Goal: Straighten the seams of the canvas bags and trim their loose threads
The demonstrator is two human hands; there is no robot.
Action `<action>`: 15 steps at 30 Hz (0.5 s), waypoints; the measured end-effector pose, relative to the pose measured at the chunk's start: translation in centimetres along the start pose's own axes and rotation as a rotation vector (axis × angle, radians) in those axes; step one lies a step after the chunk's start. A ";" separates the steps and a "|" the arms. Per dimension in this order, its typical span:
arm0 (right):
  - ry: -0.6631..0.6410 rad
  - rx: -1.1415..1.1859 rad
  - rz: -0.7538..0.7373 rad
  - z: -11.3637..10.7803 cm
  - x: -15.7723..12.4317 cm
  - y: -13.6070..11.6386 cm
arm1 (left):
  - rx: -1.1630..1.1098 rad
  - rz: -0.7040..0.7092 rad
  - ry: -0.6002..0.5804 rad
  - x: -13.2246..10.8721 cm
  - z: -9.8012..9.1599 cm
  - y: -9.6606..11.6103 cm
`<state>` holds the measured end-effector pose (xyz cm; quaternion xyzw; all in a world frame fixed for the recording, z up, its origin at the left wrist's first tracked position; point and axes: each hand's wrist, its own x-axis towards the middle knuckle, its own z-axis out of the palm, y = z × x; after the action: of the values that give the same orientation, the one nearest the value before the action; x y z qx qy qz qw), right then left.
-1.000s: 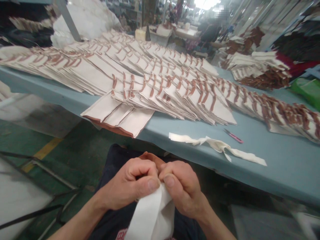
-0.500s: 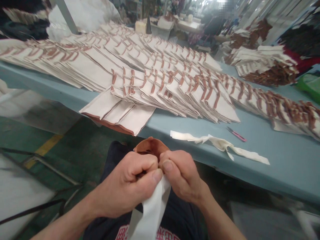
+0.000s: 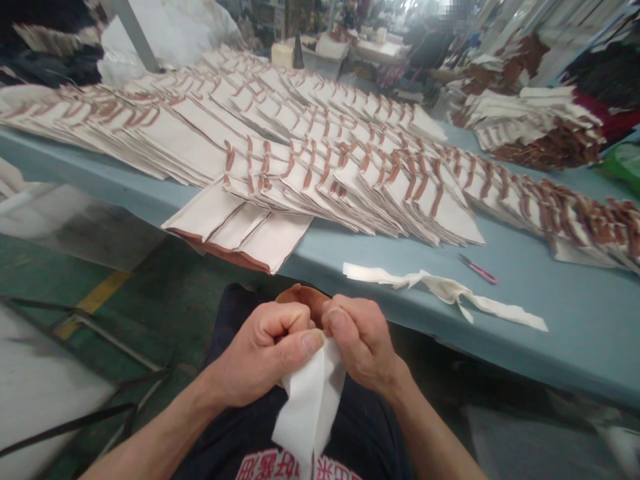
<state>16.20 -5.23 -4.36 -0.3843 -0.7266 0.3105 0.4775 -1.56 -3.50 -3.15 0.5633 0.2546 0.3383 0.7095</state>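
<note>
Close together over my lap, my left hand [image 3: 273, 353] and my right hand [image 3: 363, 343] both grip one piece of fabric. Its white part [image 3: 313, 400] hangs down below my fists, toward my apron. The brown part [image 3: 304, 298] bulges out beyond my knuckles, on the far side. Both hands are closed, thumbs on top, pinching the cloth where white meets brown. My fingers hide the exact spot they hold. On the table edge ahead, a white piece with brown trim [image 3: 240, 233] juts out over the side.
Overlapping rows of white and brown sewn pieces [image 3: 340, 167] cover much of the blue table [image 3: 565, 360]. Near its front edge lie a white fabric strip [image 3: 445, 290] and pink-handled snips [image 3: 479, 269]. A metal-framed stand [image 3: 125, 347] is at left; a fabric pile [image 3: 540, 127] sits at back right.
The white part hanging below my hands has risen and shortened, its lower end now in view. The brown part shows less beyond my knuckles. Both hands keep their grip.
</note>
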 end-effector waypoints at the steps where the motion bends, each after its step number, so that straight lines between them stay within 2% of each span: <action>1: 0.003 0.000 -0.014 0.0 0.0 0.0 | 0.009 0.036 0.009 -0.1 0.2 -0.1; 4: 0.034 -0.043 -0.060 0.0 -0.1 -0.1 | 0.077 0.134 -0.001 -0.3 0.5 -0.2; 9: 0.079 -0.149 -0.128 -0.4 -0.4 -0.6 | 0.309 0.217 -0.007 -0.9 -0.4 -0.3; 15: 0.109 -0.243 -0.198 -0.8 -0.4 -1.9 | 0.343 0.273 -0.008 -1.3 -0.6 0.5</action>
<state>16.50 -6.50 -2.70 -0.3819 -0.7662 0.1506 0.4944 -2.95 -3.99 -2.81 0.7063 0.2269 0.3806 0.5521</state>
